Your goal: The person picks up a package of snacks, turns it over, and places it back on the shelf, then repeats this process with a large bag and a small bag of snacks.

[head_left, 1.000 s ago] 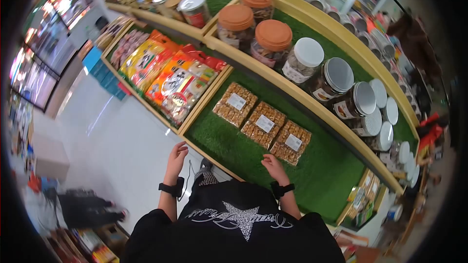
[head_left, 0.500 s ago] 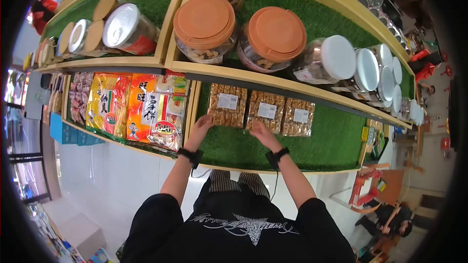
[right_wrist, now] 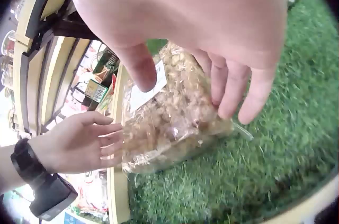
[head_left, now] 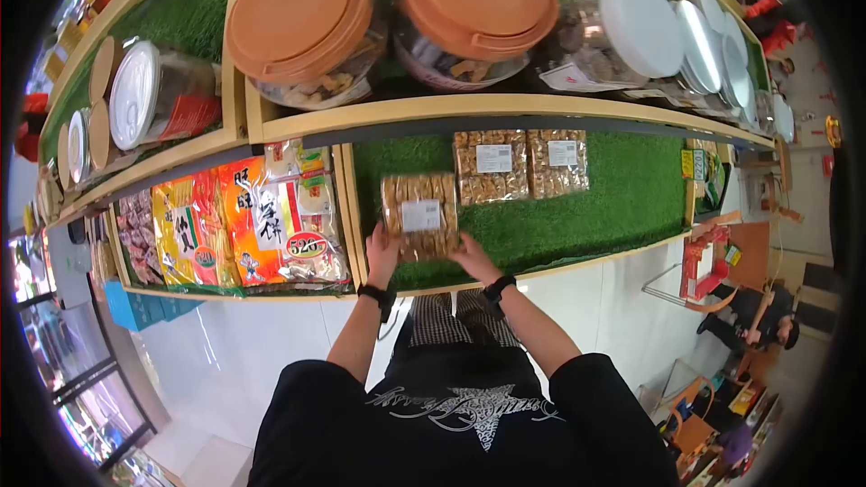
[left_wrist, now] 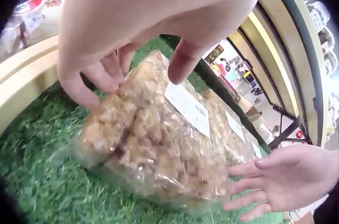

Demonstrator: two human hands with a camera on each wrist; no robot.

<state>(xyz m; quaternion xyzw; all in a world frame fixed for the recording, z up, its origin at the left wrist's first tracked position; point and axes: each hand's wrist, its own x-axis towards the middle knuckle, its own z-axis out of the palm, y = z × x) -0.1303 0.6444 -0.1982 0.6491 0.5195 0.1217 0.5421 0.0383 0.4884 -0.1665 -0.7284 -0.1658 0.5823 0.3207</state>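
A clear plastic pack of brown, clustered snack pieces (head_left: 419, 191) with a white label lies between both hands, over the green turf-lined shelf (head_left: 541, 234). My left hand (head_left: 382, 257) grips its left edge, thumb over the top and fingers bent at the side in the left wrist view. On the opposite edge, my right hand (head_left: 474, 260) holds the pack, thumb by the label (right_wrist: 150, 90) and fingers down the side in the right wrist view. Two matching packs (head_left: 492, 185) sit side by side farther back and to the right.
Colourful snack bags (head_left: 262, 234) fill the compartment on the left, past a wooden divider (head_left: 347, 207). Above the turf runs a raised shelf edge (head_left: 505, 113) with orange-lidded jars (head_left: 298, 18) and white-lidded jars (head_left: 640, 27). A person (head_left: 767, 320) is at the far right.
Both hands have come forward from in front of the shelf to the leftmost pack and taken hold of it. The pack has shifted toward me, out of line with the other two.
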